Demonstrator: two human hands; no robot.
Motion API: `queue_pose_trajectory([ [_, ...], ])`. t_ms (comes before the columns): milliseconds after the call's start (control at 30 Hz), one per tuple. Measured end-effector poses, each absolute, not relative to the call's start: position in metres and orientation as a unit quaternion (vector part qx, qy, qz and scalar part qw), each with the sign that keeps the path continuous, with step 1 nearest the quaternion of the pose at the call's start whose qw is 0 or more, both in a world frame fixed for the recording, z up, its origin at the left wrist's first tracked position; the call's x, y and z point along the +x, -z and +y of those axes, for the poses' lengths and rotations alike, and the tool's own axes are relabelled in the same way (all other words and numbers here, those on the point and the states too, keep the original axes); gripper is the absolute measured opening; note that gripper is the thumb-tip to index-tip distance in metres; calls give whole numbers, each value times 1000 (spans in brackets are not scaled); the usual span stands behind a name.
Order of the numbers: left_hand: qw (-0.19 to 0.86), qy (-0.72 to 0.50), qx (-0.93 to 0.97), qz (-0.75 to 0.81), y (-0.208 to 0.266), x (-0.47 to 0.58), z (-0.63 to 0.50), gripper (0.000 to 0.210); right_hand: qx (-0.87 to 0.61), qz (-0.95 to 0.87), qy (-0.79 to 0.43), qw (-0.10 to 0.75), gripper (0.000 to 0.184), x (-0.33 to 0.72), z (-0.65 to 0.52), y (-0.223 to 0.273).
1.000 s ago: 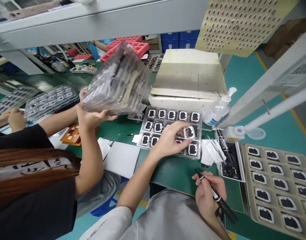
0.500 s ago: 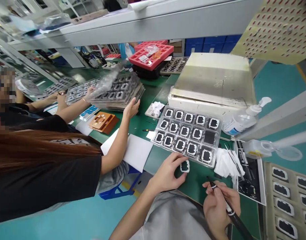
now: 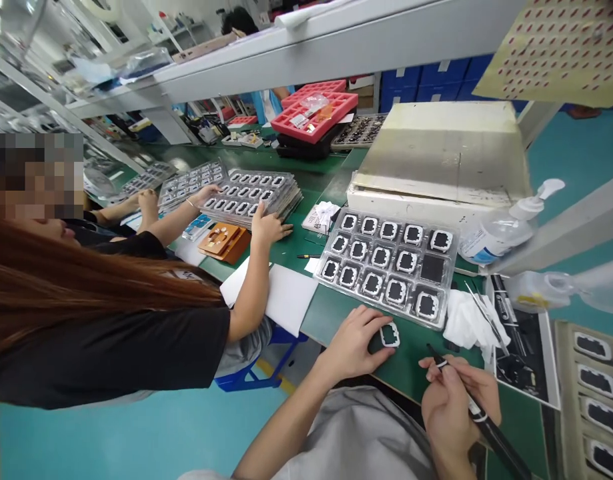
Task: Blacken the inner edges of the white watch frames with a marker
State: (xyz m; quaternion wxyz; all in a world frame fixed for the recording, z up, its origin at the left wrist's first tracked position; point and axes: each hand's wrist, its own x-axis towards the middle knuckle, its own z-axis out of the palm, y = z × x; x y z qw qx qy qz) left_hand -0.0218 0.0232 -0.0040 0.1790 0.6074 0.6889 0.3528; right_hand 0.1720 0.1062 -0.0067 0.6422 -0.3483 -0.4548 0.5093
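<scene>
Between the thumb and fingers of my left hand (image 3: 353, 343), a small white rounded-square frame (image 3: 397, 337) is held at the green table's near edge. Green shows through its dark-edged middle. My right hand (image 3: 453, 410) grips a black marker pen (image 3: 479, 412), its tip pointing up and left, apart from the frame. Just beyond both hands lies a clear plastic tray (image 3: 361, 297) with rows of similar white frames with black centres. One compartment at its right side shows only a dark square (image 3: 432, 268).
A co-worker's hand (image 3: 269, 227) touches a stack of filled trays (image 3: 246, 200) at left. Crumpled white tissue (image 3: 466, 320), tweezers (image 3: 486, 317) and a pump bottle (image 3: 501, 230) stand right. A beige tray (image 3: 569, 400) with frames sits far right; a large pale box (image 3: 436, 150) stands behind.
The view has swung slightly left. The co-worker's clear plastic sheet has gone from above the stack, whose top tray now shows plainly. My hands keep the same holds.
</scene>
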Motion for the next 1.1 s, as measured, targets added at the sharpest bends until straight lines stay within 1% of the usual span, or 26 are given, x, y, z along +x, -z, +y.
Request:
queue_pose_trajectory([
  [200, 167, -365, 597, 694, 9, -22, 23, 62, -359, -455, -518, 629, 25, 173, 100, 12],
  [400, 161, -398, 599, 676, 6, -22, 20, 45, -384, -495, -512, 588, 29, 176, 98, 13],
  [733, 148, -416, 608, 660, 6, -22, 19, 45, -369, -479, -484, 633, 29, 169, 101, 8],
  [1100, 139, -419, 623, 645, 4, -21, 19, 41, -360, -468, -469, 657, 29, 162, 103, 5],
])
